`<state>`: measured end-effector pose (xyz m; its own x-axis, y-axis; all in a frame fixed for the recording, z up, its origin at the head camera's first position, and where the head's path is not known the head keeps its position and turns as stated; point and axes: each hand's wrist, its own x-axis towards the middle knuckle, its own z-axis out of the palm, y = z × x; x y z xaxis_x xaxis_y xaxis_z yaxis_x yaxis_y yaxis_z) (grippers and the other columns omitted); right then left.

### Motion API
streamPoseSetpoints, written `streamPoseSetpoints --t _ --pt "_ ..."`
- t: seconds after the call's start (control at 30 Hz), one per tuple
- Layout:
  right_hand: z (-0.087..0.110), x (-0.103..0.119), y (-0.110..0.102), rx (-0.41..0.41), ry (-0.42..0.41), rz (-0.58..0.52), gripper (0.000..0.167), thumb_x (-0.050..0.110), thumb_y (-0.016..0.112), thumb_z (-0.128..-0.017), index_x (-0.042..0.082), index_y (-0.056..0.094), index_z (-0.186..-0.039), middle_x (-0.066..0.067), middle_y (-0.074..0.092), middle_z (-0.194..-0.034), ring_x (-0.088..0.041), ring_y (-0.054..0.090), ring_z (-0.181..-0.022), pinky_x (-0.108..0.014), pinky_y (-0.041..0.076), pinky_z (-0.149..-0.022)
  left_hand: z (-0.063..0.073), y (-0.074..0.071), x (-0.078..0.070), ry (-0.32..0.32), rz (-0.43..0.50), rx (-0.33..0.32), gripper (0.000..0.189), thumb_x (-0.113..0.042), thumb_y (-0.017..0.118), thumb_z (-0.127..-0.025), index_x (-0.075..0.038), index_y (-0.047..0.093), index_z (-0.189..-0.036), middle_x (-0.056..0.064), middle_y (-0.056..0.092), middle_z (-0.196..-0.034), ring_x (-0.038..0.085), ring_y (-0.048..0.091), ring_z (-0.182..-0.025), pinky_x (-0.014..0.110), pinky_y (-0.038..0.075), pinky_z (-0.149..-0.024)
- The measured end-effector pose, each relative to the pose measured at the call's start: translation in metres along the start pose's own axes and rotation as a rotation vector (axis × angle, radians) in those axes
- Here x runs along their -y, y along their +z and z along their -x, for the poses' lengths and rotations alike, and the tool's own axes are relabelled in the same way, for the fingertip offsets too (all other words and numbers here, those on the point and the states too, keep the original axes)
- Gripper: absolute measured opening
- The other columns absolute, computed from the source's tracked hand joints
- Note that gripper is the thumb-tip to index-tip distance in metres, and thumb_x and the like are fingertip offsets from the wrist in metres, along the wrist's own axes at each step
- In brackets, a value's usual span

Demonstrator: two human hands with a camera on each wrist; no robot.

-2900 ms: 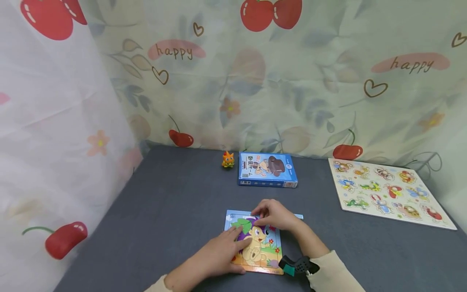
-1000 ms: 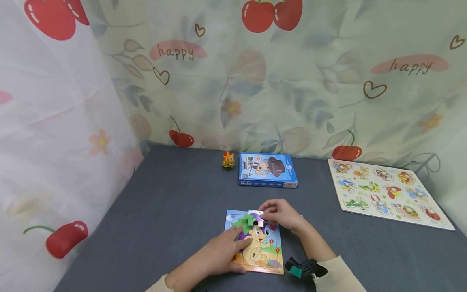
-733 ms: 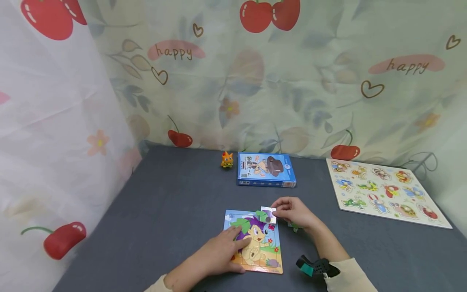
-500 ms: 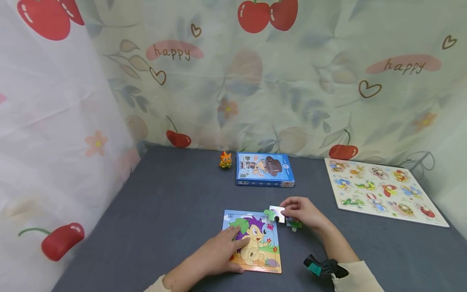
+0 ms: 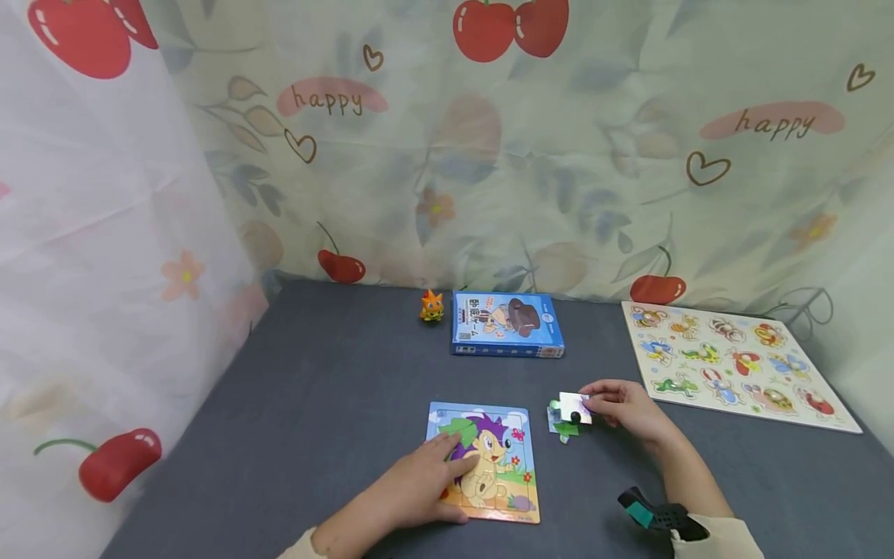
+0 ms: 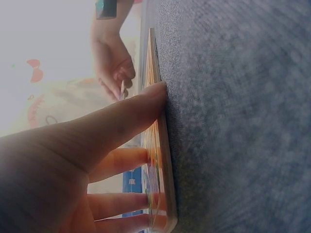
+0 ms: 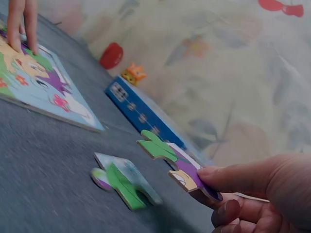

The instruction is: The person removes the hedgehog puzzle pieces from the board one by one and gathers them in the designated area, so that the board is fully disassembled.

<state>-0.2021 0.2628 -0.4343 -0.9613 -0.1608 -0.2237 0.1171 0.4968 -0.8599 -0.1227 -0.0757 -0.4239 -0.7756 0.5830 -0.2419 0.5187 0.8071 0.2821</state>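
A hedgehog jigsaw board (image 5: 513, 458) lies flat on the dark table. My left hand (image 5: 419, 481) rests on its left part; in the left wrist view the thumb (image 6: 141, 104) lies at the board's edge and the fingers are spread over its face. To the right of the board, my right hand (image 5: 632, 407) pinches a puzzle piece (image 7: 192, 170) with purple, green and cream print between thumb and fingers. Below and left of that held piece, a second puzzle piece (image 7: 126, 182), pale blue with a green leaf, lies on the table, partly covered by it in the head view.
Behind the board stand a blue box (image 5: 508, 324) and a small orange toy figure (image 5: 431, 306). A white board with insect pictures (image 5: 740, 369) lies at the far right. Patterned cloth (image 5: 391, 178) hangs along the back and left.
My right hand has lifted the purple puzzle piece off the board's top and carried it right, above the loose green-leaf piece. My left hand has stayed on the board.
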Motion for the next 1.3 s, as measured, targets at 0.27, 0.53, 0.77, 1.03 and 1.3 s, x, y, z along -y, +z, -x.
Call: streamPoseSetpoints --t 0.27,0.53,0.77,1.03,1.3 --pt "0.008 -0.013 -0.017 -0.005 0.012 0.025 0.043 0.03 0.062 -0.09 -0.002 0.058 -0.119 0.001 0.062 -0.087 -0.013 0.048 -0.067 -0.025 0.04 -0.058 0.001 0.002 0.001 -0.002 0.007 0.0 0.069 -0.057 0.067 -0.076 -0.033 0.045 -0.138 0.008 0.037 -0.148 0.029 0.035 -0.136 0.047 0.042 -0.101" --pt "0.014 -0.025 -0.03 -0.019 0.044 0.044 0.043 0.029 0.06 -0.091 -0.003 0.057 -0.12 0.005 0.057 -0.081 -0.01 0.047 -0.065 -0.025 0.04 -0.057 0.001 0.003 0.002 0.0 0.006 -0.016 0.07 -0.056 0.068 -0.075 -0.033 0.046 -0.137 0.008 0.038 -0.147 0.029 0.035 -0.136 0.048 0.043 -0.1" --pt "0.019 -0.032 -0.037 -0.032 0.044 0.024 0.044 0.028 0.059 -0.091 -0.005 0.056 -0.121 0.009 0.055 -0.077 -0.007 0.046 -0.063 -0.023 0.041 -0.056 0.001 0.003 0.002 0.003 -0.012 -0.025 0.07 -0.057 0.068 -0.075 -0.033 0.046 -0.137 0.007 0.039 -0.147 0.028 0.036 -0.135 0.047 0.044 -0.099" --pt "0.022 -0.036 -0.038 -0.032 0.057 0.019 0.045 0.029 0.061 -0.09 -0.005 0.057 -0.119 0.01 0.056 -0.076 -0.007 0.047 -0.063 -0.023 0.041 -0.056 0.001 0.002 0.001 0.0 -0.005 -0.016 0.07 -0.057 0.068 -0.075 -0.033 0.046 -0.137 0.007 0.038 -0.147 0.028 0.036 -0.136 0.047 0.043 -0.1" --pt "0.021 -0.038 -0.033 -0.055 0.041 0.084 0.04 0.025 0.063 -0.089 -0.004 0.059 -0.116 0.007 0.062 -0.08 -0.006 0.048 -0.062 -0.022 0.042 -0.055 0.001 0.002 0.001 -0.003 0.0 -0.016 0.07 -0.057 0.068 -0.075 -0.032 0.046 -0.137 0.007 0.038 -0.147 0.028 0.036 -0.136 0.047 0.042 -0.1"
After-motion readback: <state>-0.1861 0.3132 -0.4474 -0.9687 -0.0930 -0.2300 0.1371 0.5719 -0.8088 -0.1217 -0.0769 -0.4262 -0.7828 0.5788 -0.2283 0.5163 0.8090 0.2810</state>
